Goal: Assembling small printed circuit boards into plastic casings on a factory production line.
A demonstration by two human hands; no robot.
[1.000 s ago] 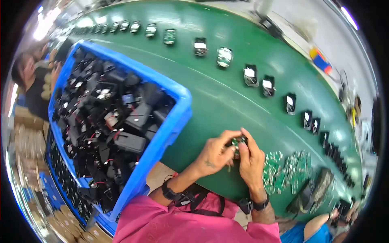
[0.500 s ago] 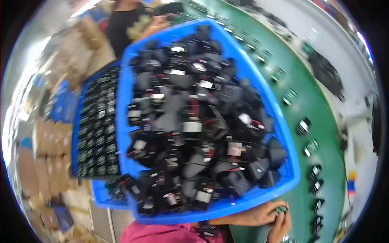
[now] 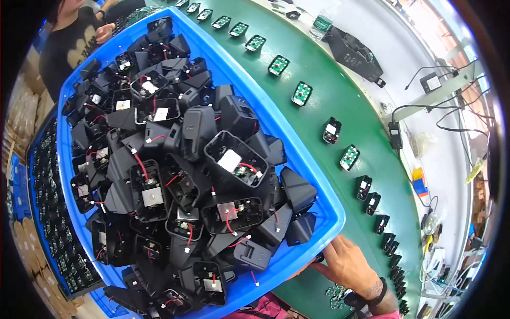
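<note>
My right hand (image 3: 348,263), with a black band on its wrist, is just off the near right corner of a big blue bin (image 3: 333,226). Its fingers curl round a small dark thing (image 3: 319,258), mostly hidden by the hand and the rim. Of my left hand only a strip of skin (image 3: 303,269) shows under the bin's edge; its fingers are hidden. Heaped in the bin are black plastic housings (image 3: 236,159), many with red wires and a silvery block inside. Below my right wrist lie loose green circuit boards (image 3: 336,295) on the green bench.
A curving row of housings runs along the green bench (image 3: 319,159), some topped by green boards (image 3: 302,93). Left of the bin stands a black tray (image 3: 53,212) of boards. Behind the bench are a bottle (image 3: 322,24), a black case (image 3: 353,53) and cables. A co-worker (image 3: 74,45) stands far left.
The view has swung, and the bin sits farther left. Earlier both hands were together on a small green circuit board; now my right hand is by the bin corner and my left is mostly hidden.
</note>
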